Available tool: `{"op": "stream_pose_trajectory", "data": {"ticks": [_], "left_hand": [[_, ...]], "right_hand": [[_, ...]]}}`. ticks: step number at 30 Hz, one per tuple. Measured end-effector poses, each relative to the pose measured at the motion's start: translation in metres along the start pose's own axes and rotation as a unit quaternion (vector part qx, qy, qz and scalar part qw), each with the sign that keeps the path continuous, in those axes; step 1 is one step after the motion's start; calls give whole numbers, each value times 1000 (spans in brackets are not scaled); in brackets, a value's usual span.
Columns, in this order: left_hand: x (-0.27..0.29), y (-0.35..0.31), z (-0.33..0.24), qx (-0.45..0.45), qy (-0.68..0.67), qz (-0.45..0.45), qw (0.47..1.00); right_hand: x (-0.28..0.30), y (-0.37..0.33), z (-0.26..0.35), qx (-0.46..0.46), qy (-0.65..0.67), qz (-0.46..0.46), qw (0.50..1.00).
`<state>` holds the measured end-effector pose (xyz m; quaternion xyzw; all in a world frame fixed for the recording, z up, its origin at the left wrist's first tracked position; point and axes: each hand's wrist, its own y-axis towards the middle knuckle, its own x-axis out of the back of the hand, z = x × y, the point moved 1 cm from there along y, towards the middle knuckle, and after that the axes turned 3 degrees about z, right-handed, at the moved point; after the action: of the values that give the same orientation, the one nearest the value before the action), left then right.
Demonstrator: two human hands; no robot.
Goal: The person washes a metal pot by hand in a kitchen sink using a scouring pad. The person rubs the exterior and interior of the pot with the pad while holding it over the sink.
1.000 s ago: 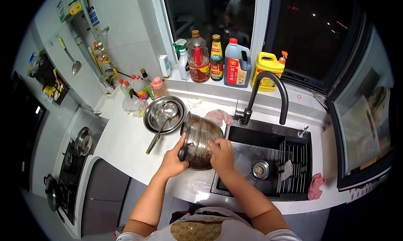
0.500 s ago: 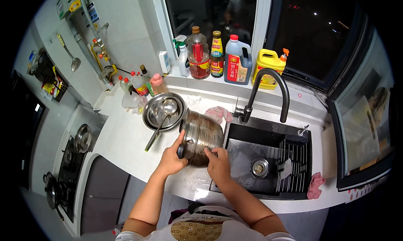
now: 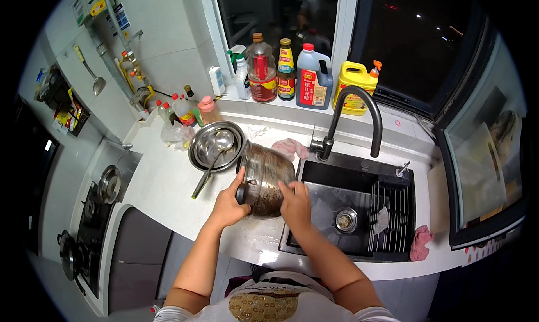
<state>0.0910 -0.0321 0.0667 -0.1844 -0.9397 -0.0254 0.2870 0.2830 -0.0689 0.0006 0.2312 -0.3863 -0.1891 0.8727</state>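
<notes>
A stained steel pot (image 3: pixel 265 173) lies tipped on its side on the counter, just left of the sink. My left hand (image 3: pixel 227 205) is closed on its left edge by a black handle, the index finger stretched along the rim. My right hand (image 3: pixel 296 205) presses its bent fingers to the pot's brown-streaked outer wall. Whether something small sits under those fingertips is hidden. Behind the pot's left side stands a steel bowl (image 3: pixel 196 152) with a ladle (image 3: pixel 209 173) in it, its handle hanging over the rim.
The dark sink (image 3: pixel 323 209) with a drying rack (image 3: pixel 391 215) lies to the right, below a black faucet (image 3: pixel 359 92). Pink cloths (image 3: pixel 291 148) lie behind the pot and at the sink's right corner. Several bottles (image 3: pixel 264 69) line the windowsill. The stove (image 3: pixel 90 232) is far left.
My right hand has shifted up and slightly right over the pot's wall. The pot has turned a little under my hands. My left hand keeps its grip.
</notes>
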Motion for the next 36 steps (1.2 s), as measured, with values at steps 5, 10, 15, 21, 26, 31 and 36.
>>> {"op": "stream_pose_trajectory", "data": {"ticks": [5, 10, 15, 21, 26, 31, 36], "left_hand": [[-2, 4, -8, 4, -1, 2, 1000], [-7, 6, -5, 6, 33, -12, 999], [-15, 17, -10, 11, 12, -19, 1000], [-11, 16, -23, 33, 45, -14, 998], [-19, 4, -25, -6, -9, 6, 1000], [-22, 1, -15, -4, -56, -13, 998], [-15, 12, -30, 53, -15, 25, 998]], "right_hand": [[-4, 25, 4, 54, -38, 2, 998], [-4, 11, 11, 56, -9, 30, 998], [0, 15, 15, 4, 17, 5, 1000], [2, 17, 14, 65, 35, -8, 997], [9, 59, -4, 15, -14, 23, 1000], [17, 31, 18, 46, -20, 22, 998], [9, 1, 25, 84, 0, -8, 996]]}}
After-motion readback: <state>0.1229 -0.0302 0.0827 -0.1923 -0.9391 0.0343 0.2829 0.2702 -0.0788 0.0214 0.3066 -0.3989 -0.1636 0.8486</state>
